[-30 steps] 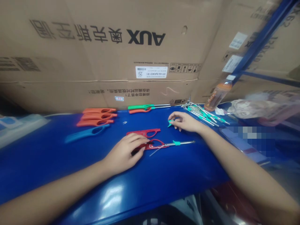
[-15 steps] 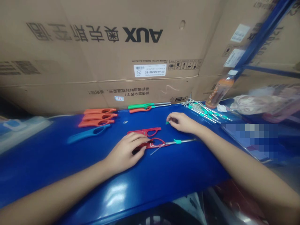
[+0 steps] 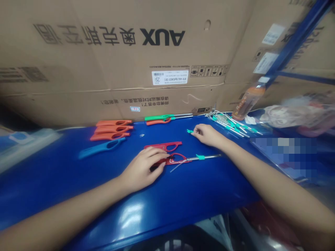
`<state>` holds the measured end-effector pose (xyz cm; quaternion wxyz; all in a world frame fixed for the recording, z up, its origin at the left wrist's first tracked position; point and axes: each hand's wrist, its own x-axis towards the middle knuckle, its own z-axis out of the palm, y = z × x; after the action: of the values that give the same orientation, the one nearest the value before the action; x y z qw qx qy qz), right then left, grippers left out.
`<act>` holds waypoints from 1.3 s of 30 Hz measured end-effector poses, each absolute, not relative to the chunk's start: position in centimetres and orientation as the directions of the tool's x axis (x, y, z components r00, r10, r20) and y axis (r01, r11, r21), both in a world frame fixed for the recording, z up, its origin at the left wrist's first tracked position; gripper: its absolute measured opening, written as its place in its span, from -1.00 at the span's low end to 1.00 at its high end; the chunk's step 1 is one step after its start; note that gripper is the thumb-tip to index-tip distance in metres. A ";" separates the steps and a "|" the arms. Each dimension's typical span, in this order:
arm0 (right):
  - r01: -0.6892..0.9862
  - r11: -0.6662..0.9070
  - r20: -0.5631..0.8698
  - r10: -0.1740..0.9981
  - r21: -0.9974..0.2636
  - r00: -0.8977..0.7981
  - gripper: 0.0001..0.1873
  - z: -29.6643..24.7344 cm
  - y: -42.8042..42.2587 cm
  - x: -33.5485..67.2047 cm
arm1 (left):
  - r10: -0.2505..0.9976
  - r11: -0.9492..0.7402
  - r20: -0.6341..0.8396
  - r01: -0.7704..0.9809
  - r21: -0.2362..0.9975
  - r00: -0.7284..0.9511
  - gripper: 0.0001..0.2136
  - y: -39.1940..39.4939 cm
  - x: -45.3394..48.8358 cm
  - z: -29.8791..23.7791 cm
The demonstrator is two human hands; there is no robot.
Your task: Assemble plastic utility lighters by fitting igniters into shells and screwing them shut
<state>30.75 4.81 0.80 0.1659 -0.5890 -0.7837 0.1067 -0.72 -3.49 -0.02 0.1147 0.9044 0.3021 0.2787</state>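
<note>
Under the left hand (image 3: 142, 169): red shell (image 3: 170, 162), hard smooth plastic; tube (image 3: 213, 156) running out from it, shiny metal. At right hand (image 3: 208, 135) fingertips: small green piece (image 3: 190, 131), plastic by its look. Bench (image 3: 167, 198) beneath both hands smooth, glossy, pale glare nearer than left hand. Orange shells (image 3: 113, 129) beyond left hand: smooth plastic, soft sheen. Rods (image 3: 237, 127) beyond right hand: bright metal. Carton (image 3: 104, 66) past both: matt cardboard, paper label (image 3: 170, 77)

Along the desk's (image 3: 170, 195) back edge, left to right: lighters (image 3: 158, 117), rods (image 3: 231, 128), bottle (image 3: 247, 104); handle halves (image 3: 156, 146) lie before the lighters.
</note>
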 end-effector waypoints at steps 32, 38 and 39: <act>0.834 0.318 0.156 0.948 -0.451 -0.277 -0.68 2.1 4.2 31.6 | 0.609 -0.789 0.422 0.464 0.402 0.671 -0.74 -3.5 -0.7 0.2; 0.748 0.538 0.105 0.832 -0.389 -0.544 -0.80 3.4 2.9 31.6 | 0.637 -0.770 0.427 0.496 0.402 0.642 -0.72 -3.4 -0.8 0.1; 0.722 0.561 0.118 0.815 -0.404 -0.568 -0.81 3.6 2.6 31.2 | 0.645 -0.763 0.421 0.505 0.404 0.638 -0.72 -3.4 -0.8 0.1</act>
<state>31.22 2.57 3.60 0.1474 -0.4410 -0.8712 0.1575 -0.77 -3.40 0.10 0.1252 0.8963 0.3208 0.2795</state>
